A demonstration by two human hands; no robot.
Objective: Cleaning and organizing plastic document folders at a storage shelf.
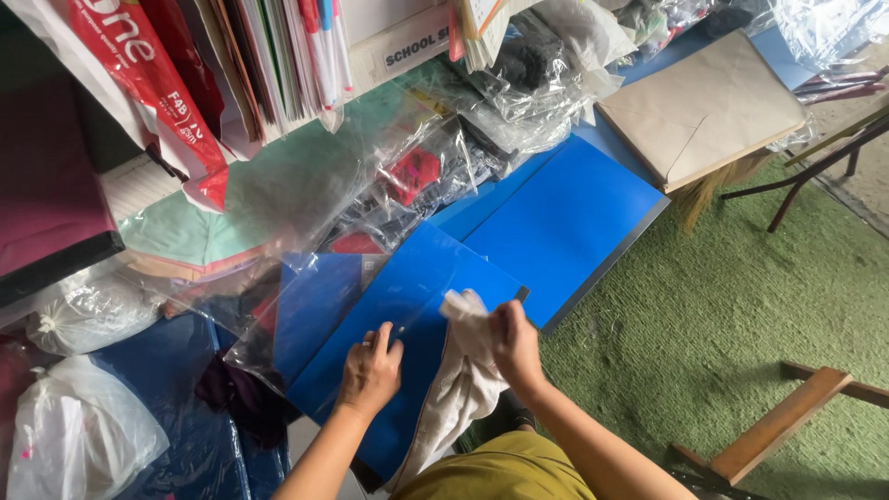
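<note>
A blue folder (407, 296) lies tilted in front of me, partly inside a clear plastic sleeve (306, 296). My left hand (370, 370) rests flat on its cover with the fingers spread, holding nothing. My right hand (514, 343) grips a bunched white cloth (463, 370) at the folder's right edge; the rest of the cloth hangs down toward my lap.
A larger blue board (565, 222) lies beyond the folder, with a brown paper envelope (704, 106) on a stack behind it. Plastic-wrapped goods (435, 167) and bags (74, 435) crowd the left. Green carpet (741, 296) covers the floor on the right, with a wooden frame (787, 417) on it.
</note>
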